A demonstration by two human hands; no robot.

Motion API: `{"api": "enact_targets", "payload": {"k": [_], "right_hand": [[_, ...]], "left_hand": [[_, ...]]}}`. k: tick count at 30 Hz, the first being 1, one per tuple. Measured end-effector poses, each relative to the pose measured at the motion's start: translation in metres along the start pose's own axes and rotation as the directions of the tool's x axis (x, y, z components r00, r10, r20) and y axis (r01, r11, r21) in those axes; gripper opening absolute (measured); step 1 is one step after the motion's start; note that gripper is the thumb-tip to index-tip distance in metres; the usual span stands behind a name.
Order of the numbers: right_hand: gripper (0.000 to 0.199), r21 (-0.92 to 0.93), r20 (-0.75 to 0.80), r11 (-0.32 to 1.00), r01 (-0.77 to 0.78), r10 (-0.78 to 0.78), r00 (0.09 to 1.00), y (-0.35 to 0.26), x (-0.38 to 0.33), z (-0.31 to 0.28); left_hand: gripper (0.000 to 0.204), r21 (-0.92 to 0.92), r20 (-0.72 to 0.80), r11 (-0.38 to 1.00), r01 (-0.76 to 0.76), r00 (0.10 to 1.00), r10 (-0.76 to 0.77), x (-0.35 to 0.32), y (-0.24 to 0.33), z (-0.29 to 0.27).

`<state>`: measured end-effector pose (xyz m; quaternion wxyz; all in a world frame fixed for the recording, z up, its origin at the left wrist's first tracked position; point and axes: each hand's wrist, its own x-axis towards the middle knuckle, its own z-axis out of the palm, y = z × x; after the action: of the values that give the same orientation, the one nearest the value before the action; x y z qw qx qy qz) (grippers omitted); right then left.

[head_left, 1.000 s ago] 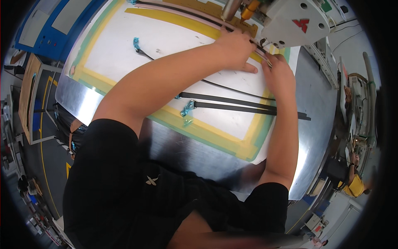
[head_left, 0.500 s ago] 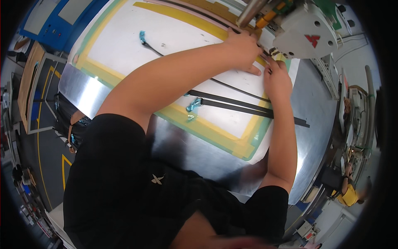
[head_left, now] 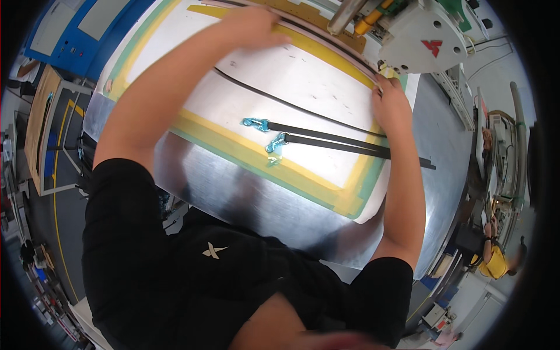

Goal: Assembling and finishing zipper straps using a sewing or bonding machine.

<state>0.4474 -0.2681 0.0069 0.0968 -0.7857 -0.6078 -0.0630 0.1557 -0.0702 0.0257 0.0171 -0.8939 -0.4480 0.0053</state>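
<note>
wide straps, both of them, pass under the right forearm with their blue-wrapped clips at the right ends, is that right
Not quite: the clips are at the left ends, as the head view shows. Both wide straps do pass under the right forearm.

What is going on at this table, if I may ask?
A person is working bare-handed beside a white machine. The right hand has its fingers at the right part of a long black strip. The left hand is farther along it; whether it touches is unclear. Nearer the person, two flat black straps with blue-wrapped clips and a thinner strap lie across a white sheet.
</note>
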Motion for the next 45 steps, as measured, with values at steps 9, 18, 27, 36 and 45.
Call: {"api": "enact_targets", "payload": {"k": [9, 18, 27, 36, 45], "right_hand": [[0.036, -0.039, 0.031, 0.980, -0.196, 0.197, 0.980, 0.017, -0.014, -0.015], [0.040, 0.227, 0.019, 0.962, -0.153, 0.153, 0.988, 0.025, 0.002, -0.018], [0.036, 0.265, -0.039, 0.949, -0.173, 0.190, 0.981, 0.038, 0.006, -0.003], [0.043, 0.382, 0.026, 0.923, -0.037, 0.030, 0.999, 0.017, -0.026, -0.038], [0.040, 0.465, 0.465, 0.882, -0.078, -0.168, 0.869, -0.033, -0.103, -0.074]], "left_hand": [[0.057, 0.164, -0.166, 0.982, 0.089, 0.984, -0.061, 0.003, -0.115, 0.027], [0.049, -0.004, -0.435, 0.998, -0.059, 0.899, 0.051, -0.004, -0.119, 0.055], [0.049, -0.006, -0.406, 0.998, -0.065, 0.912, 0.057, -0.011, -0.106, 0.037], [0.049, -0.022, -0.427, 0.996, -0.082, 0.902, 0.065, -0.003, -0.126, 0.054], [0.048, -0.046, -0.386, 0.995, -0.093, 0.920, 0.068, -0.005, -0.115, 0.042]]}}
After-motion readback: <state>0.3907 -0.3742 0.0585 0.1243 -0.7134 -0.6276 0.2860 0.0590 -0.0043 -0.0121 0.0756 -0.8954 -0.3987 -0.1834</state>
